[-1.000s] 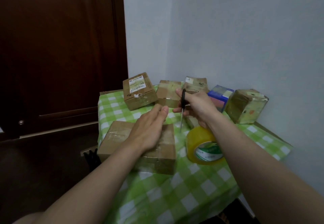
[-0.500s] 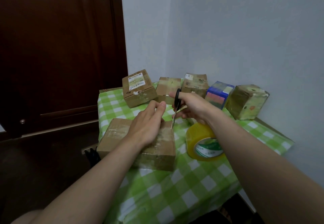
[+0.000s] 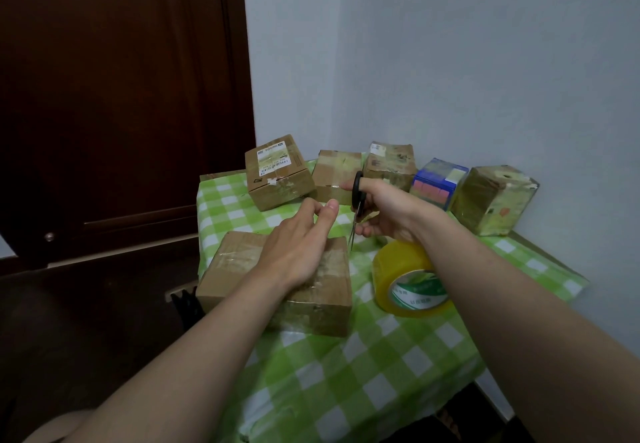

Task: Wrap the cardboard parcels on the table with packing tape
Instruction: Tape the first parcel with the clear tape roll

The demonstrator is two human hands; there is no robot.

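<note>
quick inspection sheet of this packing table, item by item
surface: table under a green checked cloth
job's things: near parcel, tape on top; tape roll to its right; back row: labelled parcel, brown parcel, scuffed parcel, taped cube parcel
clutter: blue box in the back row
hands: left hand rests on near parcel; right hand grips scissors, blades pointing down
cables: nothing seen
surroundings: dark door at left, pale wall behind

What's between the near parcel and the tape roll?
Head view: between parcel and tape roll, only bare checked cloth; the scissors in the right hand point down near its far end.
</note>
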